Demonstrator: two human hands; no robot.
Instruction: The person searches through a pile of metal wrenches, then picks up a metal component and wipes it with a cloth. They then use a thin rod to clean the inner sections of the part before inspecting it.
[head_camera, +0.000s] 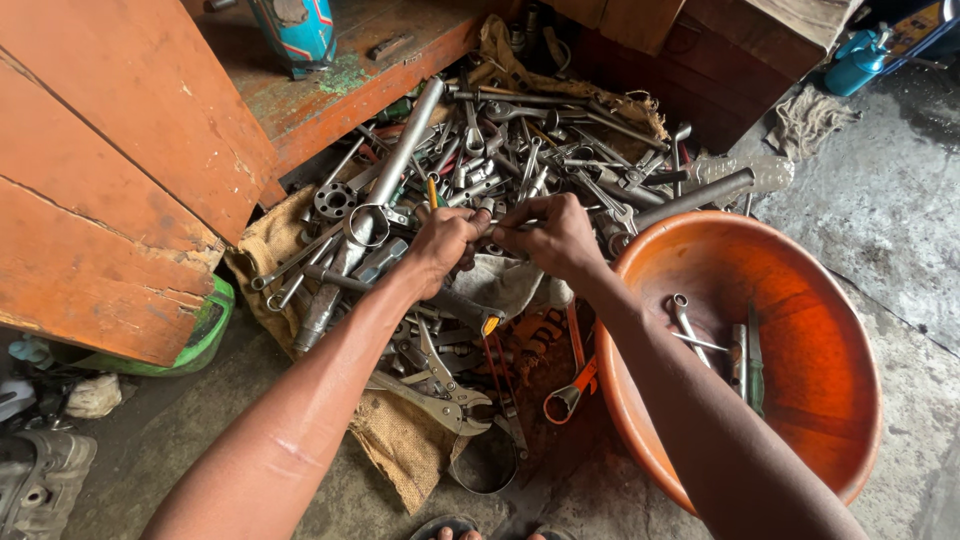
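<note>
Orange basin (800, 300) holds four tools; two hands (500, 240) grip one wrench (505, 226)

Tool pile (500, 180) on sacking (400, 440), basin (800, 250) right of pile, wrenches (720, 340) in basin, wooden boards (110, 170) left of pile, both hands (500, 240) over pile

Both hands (500, 238) over tool pile (480, 170)

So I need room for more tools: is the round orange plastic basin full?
Nearly empty: the round orange plastic basin holds only a few metal tools.
</note>
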